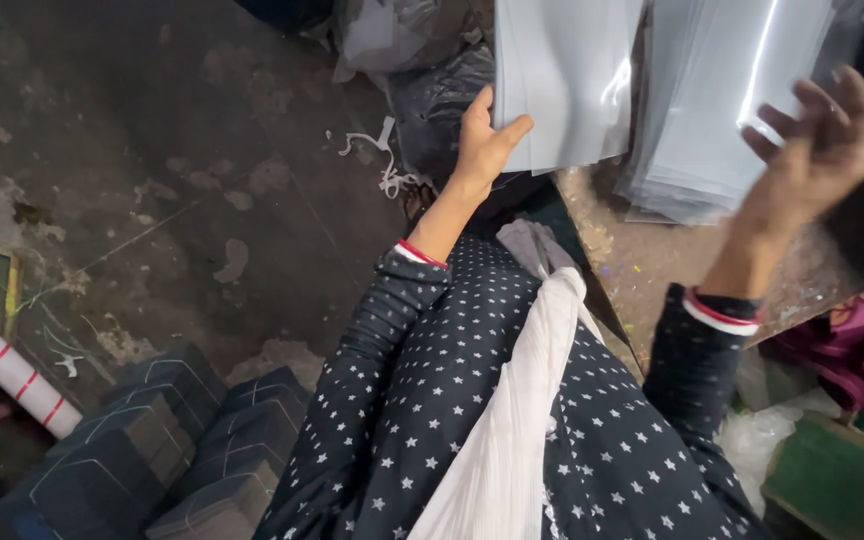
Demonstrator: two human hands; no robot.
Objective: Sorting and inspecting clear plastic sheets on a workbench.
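Your left hand [484,140] grips the lower left corner of a stack of pale grey glossy plastic sheets [564,80]: the thumb is pressed across the front face and the fingers are tucked behind, so the hold is closed on the stack. Your right hand [820,140] is blurred; its fingers are spread wide and slightly curled, lying against the front of a second, fanned pile of clear glossy plastic sheets [722,100]. Whether that hand pinches a sheet or only touches the pile, you cannot tell from this view.

Both piles sit at the top of the view, side by side, over a worn brown tabletop [642,260]. The left stack has even edges and a bright reflection near its right edge. The right pile is splayed at its lower edge, with 1 long white glare streak.

Both sleeves are dark with small white stars. Below left, bundles of dark flat packs tied with thin string [172,440] lie on the stained concrete floor [152,150].
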